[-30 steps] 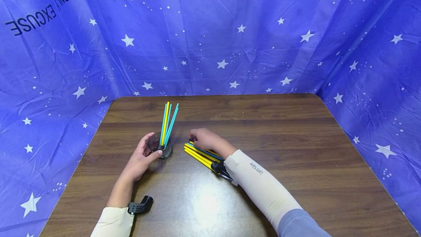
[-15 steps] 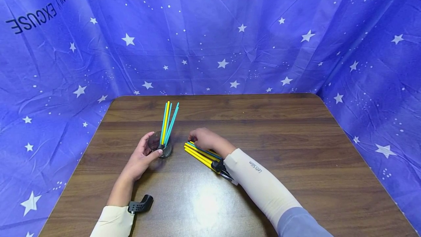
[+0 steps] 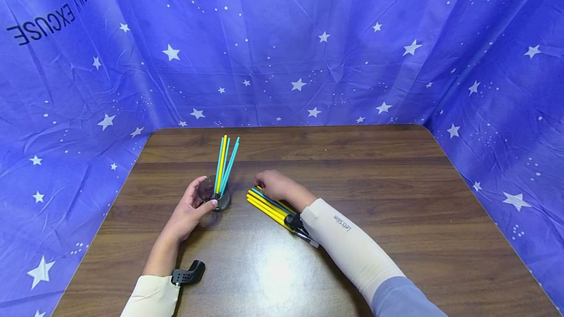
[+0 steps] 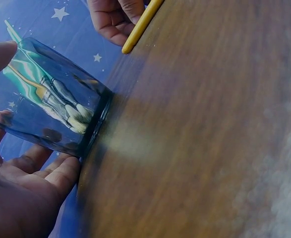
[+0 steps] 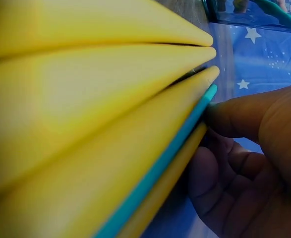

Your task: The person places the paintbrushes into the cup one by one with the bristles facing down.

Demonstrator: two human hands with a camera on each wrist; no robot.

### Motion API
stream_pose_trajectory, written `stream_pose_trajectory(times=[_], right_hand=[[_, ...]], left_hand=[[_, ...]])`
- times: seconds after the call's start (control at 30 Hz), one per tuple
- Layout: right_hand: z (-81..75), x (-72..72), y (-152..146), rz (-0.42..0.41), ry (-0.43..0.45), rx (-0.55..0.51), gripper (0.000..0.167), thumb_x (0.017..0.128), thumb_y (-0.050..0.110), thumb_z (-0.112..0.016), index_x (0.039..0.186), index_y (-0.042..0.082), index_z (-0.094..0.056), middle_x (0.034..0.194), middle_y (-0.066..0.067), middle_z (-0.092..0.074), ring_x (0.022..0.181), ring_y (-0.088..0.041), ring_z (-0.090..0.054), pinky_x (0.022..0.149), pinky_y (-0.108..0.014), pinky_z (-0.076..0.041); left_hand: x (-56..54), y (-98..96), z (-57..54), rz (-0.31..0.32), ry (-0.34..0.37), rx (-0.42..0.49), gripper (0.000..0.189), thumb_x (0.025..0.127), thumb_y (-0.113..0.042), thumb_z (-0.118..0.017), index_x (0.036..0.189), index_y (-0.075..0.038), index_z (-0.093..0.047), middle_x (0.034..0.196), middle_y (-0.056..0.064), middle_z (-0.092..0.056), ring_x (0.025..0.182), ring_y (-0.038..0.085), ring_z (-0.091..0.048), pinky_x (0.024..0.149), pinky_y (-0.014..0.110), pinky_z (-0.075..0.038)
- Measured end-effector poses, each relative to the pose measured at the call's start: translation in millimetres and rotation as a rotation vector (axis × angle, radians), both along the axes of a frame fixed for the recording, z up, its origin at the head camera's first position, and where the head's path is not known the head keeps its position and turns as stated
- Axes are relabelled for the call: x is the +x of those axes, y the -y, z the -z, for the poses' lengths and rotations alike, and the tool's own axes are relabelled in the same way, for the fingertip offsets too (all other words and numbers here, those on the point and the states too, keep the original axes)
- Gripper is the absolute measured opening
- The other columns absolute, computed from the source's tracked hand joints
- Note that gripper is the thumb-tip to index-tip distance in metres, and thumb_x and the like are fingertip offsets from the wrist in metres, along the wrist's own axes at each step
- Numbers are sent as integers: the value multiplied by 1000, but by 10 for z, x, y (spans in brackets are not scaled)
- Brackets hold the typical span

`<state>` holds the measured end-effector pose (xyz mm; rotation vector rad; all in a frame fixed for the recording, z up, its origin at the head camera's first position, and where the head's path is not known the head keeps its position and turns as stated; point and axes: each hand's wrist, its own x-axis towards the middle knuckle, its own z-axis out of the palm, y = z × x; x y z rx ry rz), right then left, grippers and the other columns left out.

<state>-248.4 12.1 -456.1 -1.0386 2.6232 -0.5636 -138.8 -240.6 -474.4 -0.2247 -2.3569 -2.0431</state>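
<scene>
My left hand (image 3: 189, 214) grips a clear glass cup (image 4: 56, 99) standing on the table, thumb on the near side and fingers round the far side. In it several paintbrushes (image 3: 223, 165) stand bristles down, one yellow-handled and the others turquoise. To the right lies a bundle of yellow-handled paintbrushes (image 3: 266, 209), their handle ends pointing toward the cup. A turquoise-handled paintbrush (image 5: 170, 148) lies among them. My right hand (image 3: 277, 186) is over the far side of the bundle, thumb and curled fingers pinching at the handle ends by the turquoise one.
The brown wood-grain table (image 3: 374, 185) has rounded far corners. Blue curtains (image 3: 282, 62) with white stars hang around its back and sides. The bundle's dark bristle ends (image 3: 293, 221) lie partly under my right sleeve (image 3: 348, 243).
The turquoise handle in the bundle has shifted slightly and shows more beside my right fingers. My left hand and the cup stay where they were.
</scene>
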Motion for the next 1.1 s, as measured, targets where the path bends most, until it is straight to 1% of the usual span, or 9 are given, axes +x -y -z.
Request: stream_pose_trajectory(times=[0.13,0.27,0.43,0.5,0.67,0.73,0.8,0.97,1.1], right_hand=[[-14,6,-8,-4,7,-2,19,86,-1,-63,102,8,-68,82,-2,-61,78,-14,-52,72,-26,-45],[-20,6,-8,-12,9,-8,19,86,-2,-63,102,8,-69,82,-2,-60,78,-14,-52,72,-26,-45],[-36,1,-6,-19,12,-15,17,86,-3,-64,99,8,-68,79,0,-58,76,-14,-51,70,-25,-43],[-54,6,-12,-29,12,-15,16,87,-3,-64,98,8,-68,78,2,-56,76,-14,-51,69,-25,-43],[-104,8,-33,-46,8,-8,15,86,-3,-64,96,7,-68,75,4,-53,74,-14,-51,68,-25,-42],[-120,1,-41,-45,8,-6,14,86,-3,-63,96,7,-67,75,4,-53,74,-13,-51,68,-25,-42],[-134,-7,-49,-41,9,-7,14,87,-3,-63,96,7,-66,75,4,-53,74,-13,-51,68,-25,-42],[-185,-25,-78,-30,6,-24,12,90,-1,-63,99,7,-64,77,3,-55,75,-13,-51,70,-26,-43],[-253,-32,-104,-24,11,-51,13,92,0,-62,103,6,-64,83,0,-61,78,-14,-55,74,-27,-46]], left_hand=[[0,0,5,1,0,-3,71,92,7,-61,150,5,-20,141,32,-42,120,21,-49,93,14,-42],[-4,10,17,1,-4,-11,71,92,6,-61,150,5,-21,141,32,-42,122,24,-47,94,15,-41],[-15,17,21,3,-10,-19,71,92,5,-62,149,6,-20,142,32,-41,123,23,-47,97,17,-41],[-17,14,19,3,-11,-20,72,92,4,-63,150,6,-20,142,33,-40,124,25,-46,97,17,-41],[-14,0,12,-1,-2,-16,72,92,5,-62,150,5,-20,143,32,-40,127,36,-43,96,16,-41],[-10,-5,7,-1,0,-12,71,92,5,-62,150,5,-20,142,32,-40,127,37,-43,95,15,-41],[-7,-8,2,0,0,-12,71,92,6,-62,150,5,-20,142,33,-41,126,35,-44,94,14,-41],[-6,-10,-4,-3,4,-6,72,92,6,-62,150,5,-20,141,33,-41,121,21,-48,93,14,-42],[-9,-5,2,0,3,-3,72,92,5,-62,150,5,-19,141,33,-41,120,17,-49,93,14,-42]])
